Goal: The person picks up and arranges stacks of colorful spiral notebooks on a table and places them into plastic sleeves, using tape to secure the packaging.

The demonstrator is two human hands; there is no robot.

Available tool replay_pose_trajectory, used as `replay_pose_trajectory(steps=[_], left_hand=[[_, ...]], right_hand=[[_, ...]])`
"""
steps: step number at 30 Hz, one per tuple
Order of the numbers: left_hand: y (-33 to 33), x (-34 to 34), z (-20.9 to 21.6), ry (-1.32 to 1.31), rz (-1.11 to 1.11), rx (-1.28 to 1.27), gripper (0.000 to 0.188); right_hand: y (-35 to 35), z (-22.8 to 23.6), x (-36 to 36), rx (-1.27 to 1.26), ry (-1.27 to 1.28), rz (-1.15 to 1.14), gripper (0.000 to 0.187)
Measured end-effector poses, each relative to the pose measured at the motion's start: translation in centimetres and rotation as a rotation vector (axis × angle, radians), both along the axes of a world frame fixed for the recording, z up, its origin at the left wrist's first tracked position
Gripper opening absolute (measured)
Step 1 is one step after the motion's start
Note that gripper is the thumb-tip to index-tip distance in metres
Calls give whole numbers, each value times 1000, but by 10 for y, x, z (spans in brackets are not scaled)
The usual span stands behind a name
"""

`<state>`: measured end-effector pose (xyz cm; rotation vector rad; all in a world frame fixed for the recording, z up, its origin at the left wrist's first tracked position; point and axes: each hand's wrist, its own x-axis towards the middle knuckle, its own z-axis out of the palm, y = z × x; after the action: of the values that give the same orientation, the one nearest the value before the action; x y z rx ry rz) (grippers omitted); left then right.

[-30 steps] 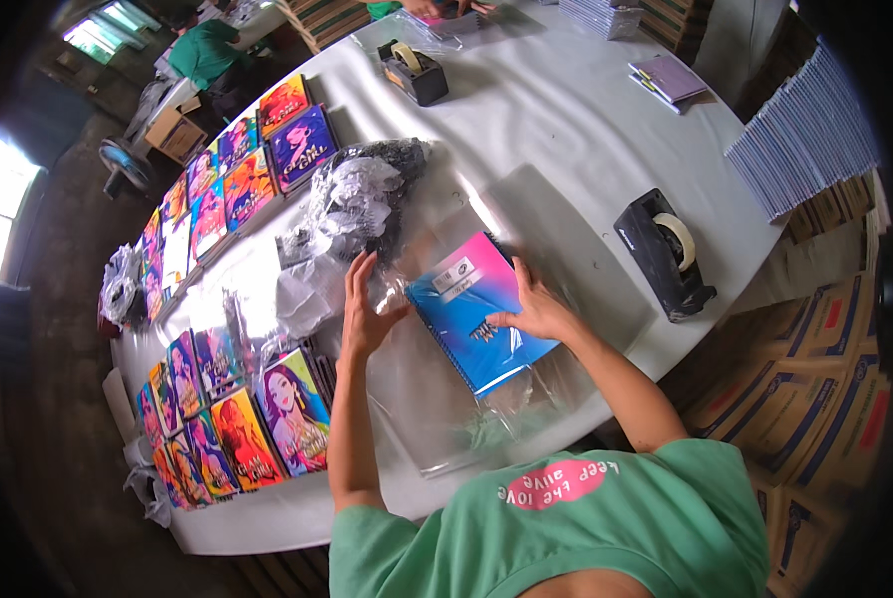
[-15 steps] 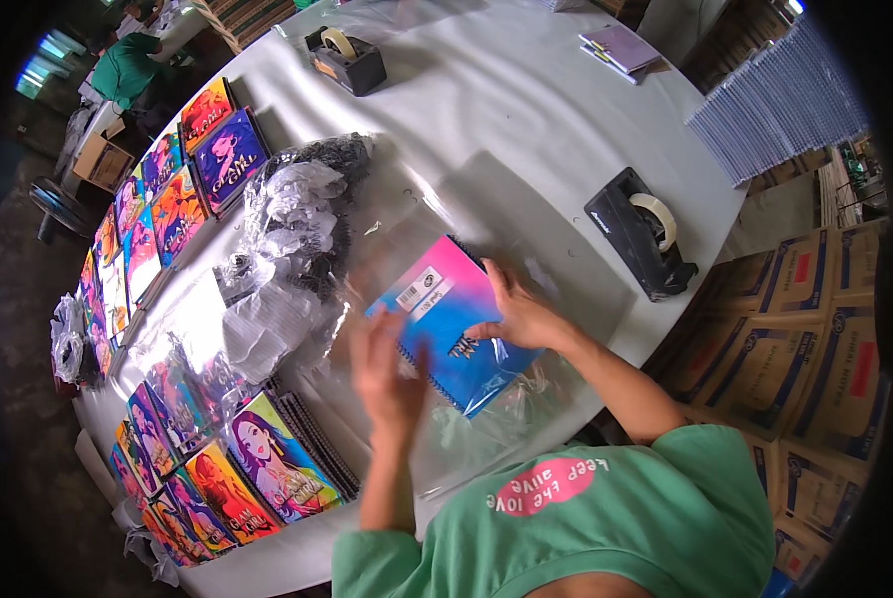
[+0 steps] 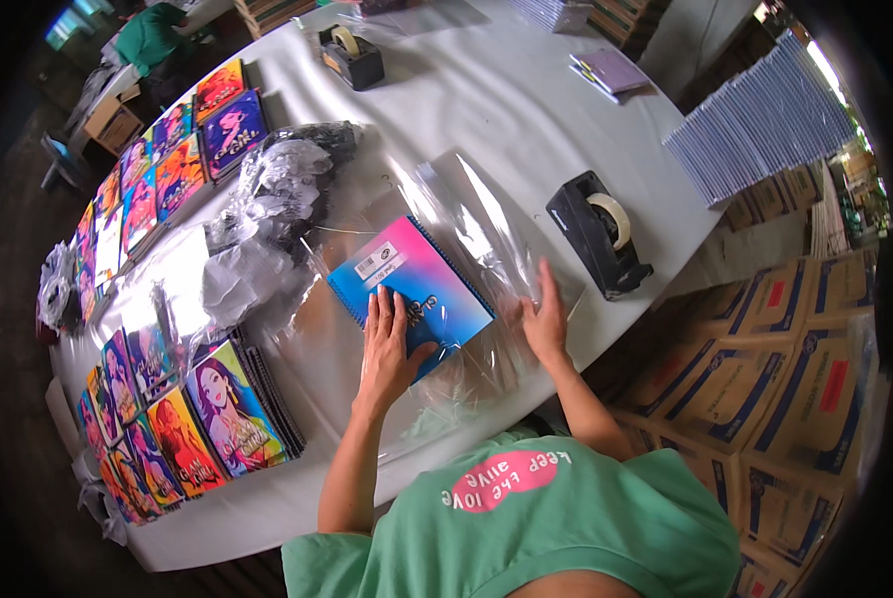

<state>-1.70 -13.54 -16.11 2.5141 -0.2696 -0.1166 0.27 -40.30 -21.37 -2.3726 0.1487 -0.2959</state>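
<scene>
A pink and blue spiral notebook point(image 3: 429, 267) with a white label lies tilted on clear plastic film point(image 3: 481, 214) in front of me. Flat across its lower left part rests my left hand point(image 3: 388, 347), fingers stretched and thumb apart. To the right of the notebook, my right hand point(image 3: 545, 319) is open at the edge of the film, its fingers pointing away from me. Whether it touches the film I cannot tell. The film spreads out loosely around and under the notebook, with shiny folds along its right side.
Stacked colourful notebooks stand near left point(image 3: 229, 404) and far left point(image 3: 179, 174). Crumpled plastic point(image 3: 285, 184) lies beyond my left hand. One black tape dispenser point(image 3: 598, 234) is at right, another point(image 3: 352, 60) at the far side. Cartons point(image 3: 716, 399) and a tall notebook stack point(image 3: 760, 120) stand right; a person in green works far left.
My left hand has come down onto the notebook. My right hand has let go of it and moved right to the film's edge. The notebook has turned a little and lies further left.
</scene>
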Motion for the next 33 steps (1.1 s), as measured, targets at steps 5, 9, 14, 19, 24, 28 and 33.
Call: replay_pose_trajectory(steps=[5, 9, 14, 19, 24, 28, 33], left_hand=[[0, 2, -1, -2, -13, 1, 90], [4, 0, -6, 34, 17, -9, 90], [3, 4, -10, 6, 24, -20, 91], [3, 1, -8, -23, 31, -19, 88], [3, 1, -9, -39, 28, -27, 89], [2, 0, -8, -17, 39, -40, 89], [2, 1, -9, -28, 31, -33, 93]], right_hand=[[-47, -10, 65, 423, 496, 45, 51], [-46, 41, 77, 1144, 432, 350, 33], [-66, 45, 87, 829, 685, 232, 48], [-70, 35, 79, 440, 576, 212, 50], [-67, 21, 66, -168, 175, 171, 43], [-43, 50, 57, -401, 334, 32, 31], [-43, 70, 42, -515, -253, 144, 18]])
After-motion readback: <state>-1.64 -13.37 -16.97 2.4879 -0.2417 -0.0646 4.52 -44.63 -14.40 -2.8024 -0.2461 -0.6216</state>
